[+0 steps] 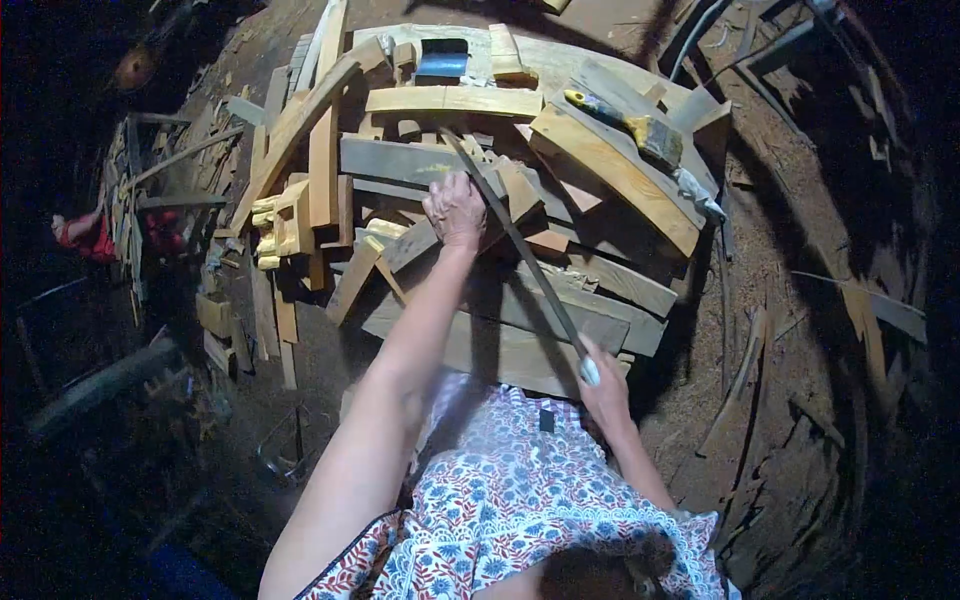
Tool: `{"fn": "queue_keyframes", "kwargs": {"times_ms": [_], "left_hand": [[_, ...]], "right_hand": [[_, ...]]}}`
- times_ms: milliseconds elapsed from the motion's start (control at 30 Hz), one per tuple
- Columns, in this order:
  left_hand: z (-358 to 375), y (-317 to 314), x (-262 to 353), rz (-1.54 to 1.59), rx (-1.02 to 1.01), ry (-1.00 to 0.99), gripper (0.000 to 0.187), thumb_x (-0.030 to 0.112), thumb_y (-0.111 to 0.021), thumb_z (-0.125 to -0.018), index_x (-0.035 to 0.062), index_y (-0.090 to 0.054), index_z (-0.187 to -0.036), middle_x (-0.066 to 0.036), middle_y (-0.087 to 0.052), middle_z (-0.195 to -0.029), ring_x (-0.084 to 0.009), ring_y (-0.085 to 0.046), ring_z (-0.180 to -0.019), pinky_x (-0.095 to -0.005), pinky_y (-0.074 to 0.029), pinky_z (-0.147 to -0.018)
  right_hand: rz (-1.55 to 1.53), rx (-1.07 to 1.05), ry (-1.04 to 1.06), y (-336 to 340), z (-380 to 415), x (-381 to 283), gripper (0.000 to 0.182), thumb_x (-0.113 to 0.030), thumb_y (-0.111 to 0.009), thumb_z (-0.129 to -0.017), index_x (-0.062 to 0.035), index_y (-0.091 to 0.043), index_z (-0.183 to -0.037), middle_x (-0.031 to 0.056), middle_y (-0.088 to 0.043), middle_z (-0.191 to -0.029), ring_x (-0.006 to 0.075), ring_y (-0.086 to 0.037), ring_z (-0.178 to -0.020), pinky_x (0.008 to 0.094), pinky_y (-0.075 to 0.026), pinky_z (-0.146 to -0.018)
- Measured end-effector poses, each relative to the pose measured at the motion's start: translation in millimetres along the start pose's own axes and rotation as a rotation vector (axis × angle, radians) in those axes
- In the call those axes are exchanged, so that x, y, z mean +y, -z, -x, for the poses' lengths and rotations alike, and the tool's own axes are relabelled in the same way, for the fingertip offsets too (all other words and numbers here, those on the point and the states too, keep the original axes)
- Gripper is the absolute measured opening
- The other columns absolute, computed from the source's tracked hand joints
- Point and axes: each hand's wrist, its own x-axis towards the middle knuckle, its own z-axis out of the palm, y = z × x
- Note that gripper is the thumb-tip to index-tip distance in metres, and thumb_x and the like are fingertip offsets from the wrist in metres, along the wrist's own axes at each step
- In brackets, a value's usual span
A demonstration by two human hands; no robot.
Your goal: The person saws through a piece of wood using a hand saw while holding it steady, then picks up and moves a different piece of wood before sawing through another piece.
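Right hand clenched on file handle, left grip pressing its middle onto wood piece

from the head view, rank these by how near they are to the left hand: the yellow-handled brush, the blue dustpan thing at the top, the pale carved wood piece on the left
Measured from the left hand, which rests on the wood pile:
1. Pale carved wood piece, to the hand's left, nearest.
2. Blue dustpan, straight above at the top of the pile.
3. Yellow-handled brush, up and to the right, farthest, though only a little beyond the dustpan.
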Motion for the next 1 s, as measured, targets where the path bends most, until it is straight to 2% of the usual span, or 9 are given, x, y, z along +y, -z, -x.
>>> {"fn": "queue_keyframes", "kwargs": {"times_ms": [100, 167, 267, 400, 567, 767, 867, 900, 1000], "left_hand": [[2.2, 0.6, -3.6, 0.03, -0.058, -0.017, 0.009, 0.02, -0.054, -0.075, 0.0116, -0.053, -0.072, -0.005, -0.055, -0.079, -0.026, -0.051, -0.079, -0.0396, -0.037, -0.065], [1.5, 2.7, -5.1, 0.006, -0.074, -0.015, 0.01, 0.022, -0.054, -0.075, 0.0118, -0.054, -0.073, -0.005, -0.055, -0.08, -0.0261, -0.051, -0.08, -0.0401, -0.037, -0.066], [3.9, -4.8, -4.7, 0.093, -0.015, -0.066, 0.012, 0.025, -0.053, -0.077, 0.013, -0.055, -0.075, -0.006, -0.055, -0.081, -0.0267, -0.052, -0.081, -0.042, -0.039, -0.067], [9.1, -1.8, -0.3, -0.015, 0.031, -0.103, 0.012, 0.026, -0.053, -0.078, 0.0141, -0.056, -0.076, -0.004, -0.056, -0.08, -0.0262, -0.053, -0.08, -0.0426, -0.04, -0.067], [10.5, 6.1, 3.4, 0.017, -0.115, 0.016, 0.012, 0.024, -0.052, -0.078, 0.0132, -0.055, -0.081, -0.005, -0.055, -0.079, -0.025, -0.052, -0.08, -0.0405, -0.038, -0.065], [13.5, 7.0, 5.8, -0.091, -0.163, -0.035, 0.015, 0.024, -0.049, -0.079, 0.0105, -0.052, -0.085, -0.009, -0.053, -0.088, -0.0265, -0.05, -0.085, -0.0415, -0.038, -0.069], [11.5, 15.8, 10.8, -0.117, -0.257, -0.029, 0.016, 0.025, -0.048, -0.079, 0.0102, -0.052, -0.086, -0.009, -0.053, -0.089, -0.0272, -0.05, -0.085, -0.043, -0.038, -0.07], [12.4, 12.2, 9.1, -0.121, -0.227, -0.033, 0.017, 0.025, -0.048, -0.079, 0.0099, -0.052, -0.086, -0.009, -0.053, -0.088, -0.0279, -0.05, -0.084, -0.0448, -0.038, -0.07], [14.3, 7.6, 7.2, -0.097, -0.145, -0.06, 0.017, 0.025, -0.048, -0.08, 0.0101, -0.053, -0.085, -0.008, -0.053, -0.088, -0.0277, -0.05, -0.085, -0.0447, -0.039, -0.07]], "right_hand": [[-0.13, 0.122, 0.176, -17.6, -85.6, -47.1, 0.062, -0.001, -0.058, -0.073, -0.0283, -0.042, -0.127, 0.0198, -0.055, -0.088, 0.0387, -0.056, -0.082, 0.0446, -0.045, -0.071], [-0.048, 0.087, 0.167, -33.2, -123.1, -53.4, 0.061, 0.0, -0.059, -0.072, -0.02, -0.041, -0.127, 0.021, -0.054, -0.092, 0.0398, -0.054, -0.086, 0.0444, -0.045, -0.075], [-0.19, 0.158, 0.284, -32.7, -99.5, -46.7, 0.065, 0.002, -0.06, -0.07, -0.0172, -0.039, -0.129, 0.0222, -0.054, -0.099, 0.0398, -0.053, -0.094, 0.0429, -0.045, -0.08], [-0.321, 0.123, 0.111, -37.4, -75.6, -56.0, 0.062, 0.001, -0.059, -0.072, -0.0169, -0.042, -0.128, 0.0192, -0.054, -0.114, 0.034, -0.052, -0.106, 0.0403, -0.042, -0.088], [-0.145, 0.095, 0.048, -41.7, -93.3, -52.1, 0.061, 0.003, -0.057, -0.072, -0.0172, -0.042, -0.127, 0.019, -0.055, -0.11, 0.0359, -0.054, -0.101, 0.0405, -0.045, -0.083], [-0.218, 0.155, 0.205, -41.5, -102.3, -38.9, 0.06, 0.003, -0.057, -0.072, -0.0178, -0.041, -0.126, 0.0232, -0.057, -0.094, 0.0393, -0.055, -0.091, 0.0442, -0.046, -0.076], [-0.265, 0.136, 0.19, -40.8, -98.9, -35.1, 0.046, -0.005, -0.057, -0.077, -0.0167, -0.046, -0.121, 0.02, -0.057, -0.104, 0.0378, -0.055, -0.097, 0.0423, -0.045, -0.079], [-0.185, -0.037, 0.026, -26.0, -85.1, -41.6, 0.047, -0.006, -0.056, -0.078, -0.0161, -0.045, -0.122, 0.0192, -0.057, -0.101, 0.0378, -0.055, -0.096, 0.0429, -0.045, -0.077], [-0.164, 0.003, 0.006, -14.6, -21.1, -14.5, 0.054, 0.0, -0.057, -0.073, -0.0154, -0.044, -0.123, 0.0187, -0.057, -0.101, 0.0378, -0.055, -0.094, 0.0428, -0.045, -0.076]]}}
